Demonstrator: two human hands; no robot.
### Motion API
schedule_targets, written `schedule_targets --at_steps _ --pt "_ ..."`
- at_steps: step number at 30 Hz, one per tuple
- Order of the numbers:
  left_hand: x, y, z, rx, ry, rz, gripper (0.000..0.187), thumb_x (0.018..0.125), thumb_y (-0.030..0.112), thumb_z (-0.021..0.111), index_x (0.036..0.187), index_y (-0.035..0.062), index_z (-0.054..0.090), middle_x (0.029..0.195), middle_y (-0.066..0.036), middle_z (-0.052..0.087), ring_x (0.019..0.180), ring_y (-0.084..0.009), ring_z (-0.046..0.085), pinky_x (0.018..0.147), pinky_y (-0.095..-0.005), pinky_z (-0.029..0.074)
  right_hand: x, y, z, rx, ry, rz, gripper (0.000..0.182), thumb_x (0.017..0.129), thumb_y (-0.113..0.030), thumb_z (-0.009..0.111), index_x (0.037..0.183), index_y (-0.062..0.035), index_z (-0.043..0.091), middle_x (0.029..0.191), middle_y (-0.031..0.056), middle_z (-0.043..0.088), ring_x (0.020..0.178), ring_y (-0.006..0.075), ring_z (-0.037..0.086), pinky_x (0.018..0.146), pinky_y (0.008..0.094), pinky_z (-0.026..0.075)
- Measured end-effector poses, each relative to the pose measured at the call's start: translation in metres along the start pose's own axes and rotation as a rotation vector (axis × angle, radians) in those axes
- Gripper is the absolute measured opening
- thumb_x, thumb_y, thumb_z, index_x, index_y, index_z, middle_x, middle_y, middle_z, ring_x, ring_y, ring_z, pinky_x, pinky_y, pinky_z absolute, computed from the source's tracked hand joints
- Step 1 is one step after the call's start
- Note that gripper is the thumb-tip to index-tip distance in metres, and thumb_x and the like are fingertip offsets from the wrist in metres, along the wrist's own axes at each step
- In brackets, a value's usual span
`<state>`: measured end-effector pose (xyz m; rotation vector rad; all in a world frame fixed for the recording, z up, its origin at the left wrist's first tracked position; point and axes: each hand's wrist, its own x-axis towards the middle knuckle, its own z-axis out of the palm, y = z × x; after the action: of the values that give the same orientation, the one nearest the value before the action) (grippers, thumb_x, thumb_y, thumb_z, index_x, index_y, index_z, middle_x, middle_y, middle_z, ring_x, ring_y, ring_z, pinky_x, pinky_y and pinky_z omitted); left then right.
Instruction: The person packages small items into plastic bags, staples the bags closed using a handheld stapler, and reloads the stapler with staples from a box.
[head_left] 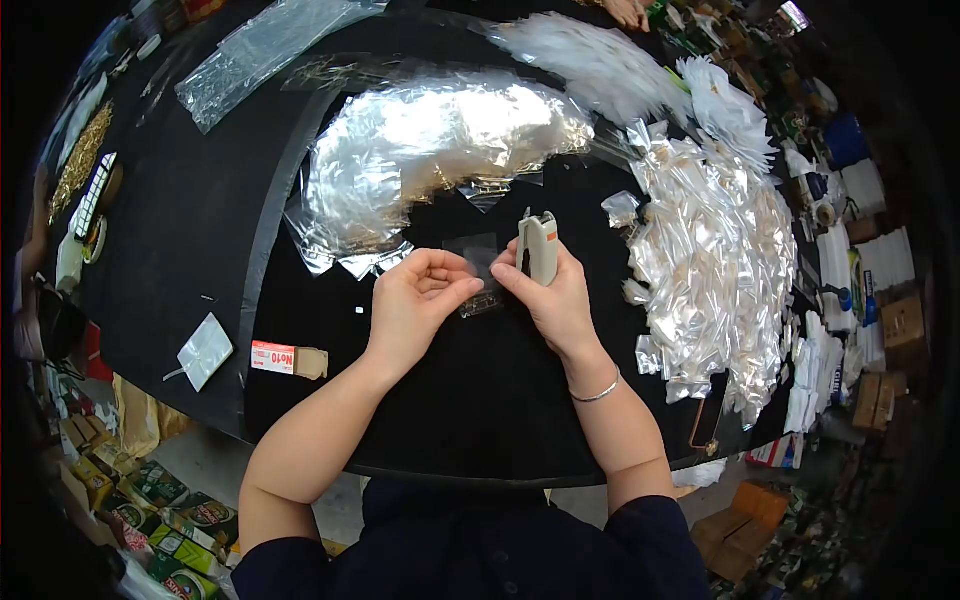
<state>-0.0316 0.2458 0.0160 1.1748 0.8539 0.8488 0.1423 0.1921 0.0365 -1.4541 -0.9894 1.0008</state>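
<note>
Between my hands is a small clear plastic bag (482,303) with dark little pieces in its lower end. My left hand (420,295) pinches the bag's left edge between thumb and fingertips. A pale grey stapler (541,250) stands upright in my right hand (555,300), its jaw end pointing away from me. My right thumb and fingertip also meet at the bag's right edge. Beyond my hands lies a broad curved pile of flat shiny clear bags (430,130). To the right is a large heap of folded, filled plastic bags (710,260).
A red and white No10 box (274,358) lies open at left, near a small white square packet (206,352). White bundles (590,65) and a clear plastic sheet (260,60) lie at the back. Another person's hand (628,12) shows at the far edge. Cartons (750,515) crowd the floor.
</note>
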Motion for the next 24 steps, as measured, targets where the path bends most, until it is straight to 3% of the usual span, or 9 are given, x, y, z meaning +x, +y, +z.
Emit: schedule_targets --at_steps 5,9,12,15,19,24 --pt "-0.001 -0.007 0.001 0.022 0.002 0.054 0.012 0.089 0.004 0.071 0.096 -0.0044 0.066 0.086 -0.005 0.069 0.077 -0.0068 0.064 0.071 -0.0207 0.053 0.001 -0.002 0.008 0.038 0.029 -0.032 0.026 0.084 -0.011 0.077 0.100 -0.0005 0.059 0.087 0.0035 0.067 0.080 0.0105 0.063 0.074 0.0270 0.051" --pt "-0.002 -0.003 -0.002 0.057 -0.034 0.015 0.007 0.091 0.001 0.068 0.095 -0.0043 0.065 0.090 -0.004 0.068 0.082 -0.0075 0.064 0.075 -0.0206 0.052 0.035 -0.004 -0.001 -0.130 0.079 -0.145 0.030 0.082 -0.015 0.079 0.097 -0.0009 0.058 0.084 0.0031 0.065 0.078 0.0115 0.062 0.072 0.0277 0.051" --pt "-0.003 -0.002 -0.003 0.061 -0.046 0.015 0.008 0.091 0.002 0.067 0.095 -0.0044 0.065 0.090 -0.004 0.068 0.082 -0.0075 0.064 0.075 -0.0206 0.052 0.073 -0.005 0.003 -0.332 0.149 -0.214 0.028 0.082 -0.014 0.078 0.098 -0.0016 0.059 0.089 0.0034 0.065 0.082 0.0103 0.061 0.074 0.0277 0.050" --pt "-0.004 -0.001 -0.004 0.058 -0.061 0.021 0.008 0.091 0.002 0.067 0.095 -0.0044 0.065 0.091 -0.004 0.068 0.082 -0.0075 0.064 0.076 -0.0207 0.052 0.105 0.017 0.013 -0.837 0.303 -0.481 0.028 0.082 -0.015 0.079 0.096 -0.0015 0.059 0.088 0.0036 0.065 0.079 0.0116 0.061 0.072 0.0286 0.051" --pt "-0.004 0.002 -0.010 0.038 -0.055 0.008 0.008 0.092 0.002 0.067 0.096 -0.0043 0.065 0.091 -0.004 0.068 0.082 -0.0076 0.064 0.076 -0.0209 0.052 0.108 0.024 0.007 -0.593 0.299 -0.308 0.035 0.077 -0.014 0.081 0.096 0.0000 0.056 0.084 0.0075 0.067 0.074 0.0177 0.065 0.067 0.0314 0.051" --pt "-0.005 0.000 -0.008 0.012 -0.067 -0.004 0.007 0.092 0.002 0.067 0.096 -0.0039 0.065 0.091 -0.004 0.068 0.081 -0.0076 0.063 0.076 -0.0207 0.052 0.099 0.019 -0.014 -0.344 0.272 -0.208 0.031 0.078 -0.012 0.078 0.098 -0.0004 0.056 0.087 0.0077 0.067 0.075 0.0167 0.064 0.069 0.0310 0.051"
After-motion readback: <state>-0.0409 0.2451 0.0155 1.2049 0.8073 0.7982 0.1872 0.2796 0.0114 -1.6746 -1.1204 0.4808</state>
